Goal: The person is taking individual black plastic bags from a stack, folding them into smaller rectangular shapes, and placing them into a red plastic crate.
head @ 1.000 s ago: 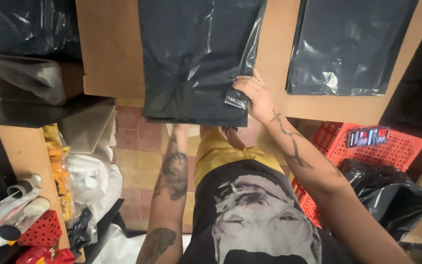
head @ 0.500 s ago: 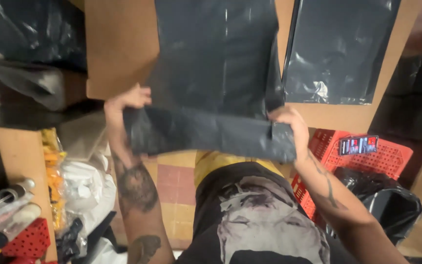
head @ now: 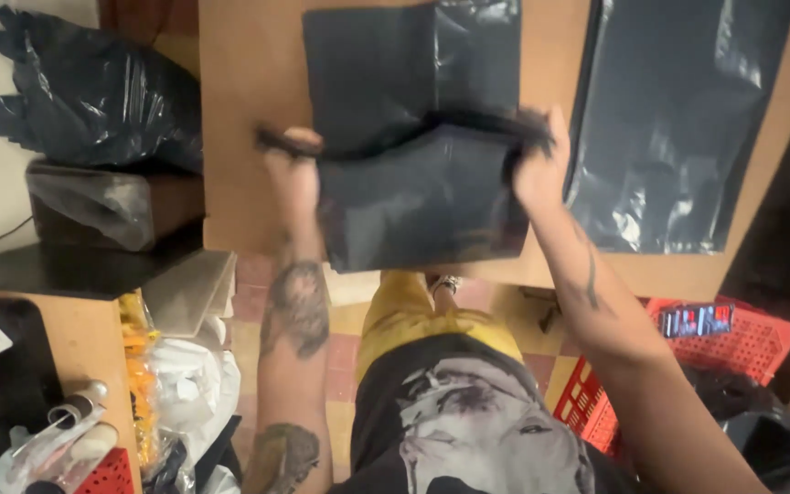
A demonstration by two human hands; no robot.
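Observation:
A black plastic bag is folded over on the brown table, its near part doubled upward. My left hand pinches the fold's left end, and my right hand grips the fold's right end. Both arms reach up from below, over my printed dark shirt. The fingertips of both hands are partly hidden by the bag.
A second black plastic sheet lies on the table to the right. A red crate with a phone on it stands at lower right. A stuffed black bag and a dark box sit left, with clutter below.
My left hand joined the right on the bag. Together they lifted the bag's near edge and carried the fold farther up the table.

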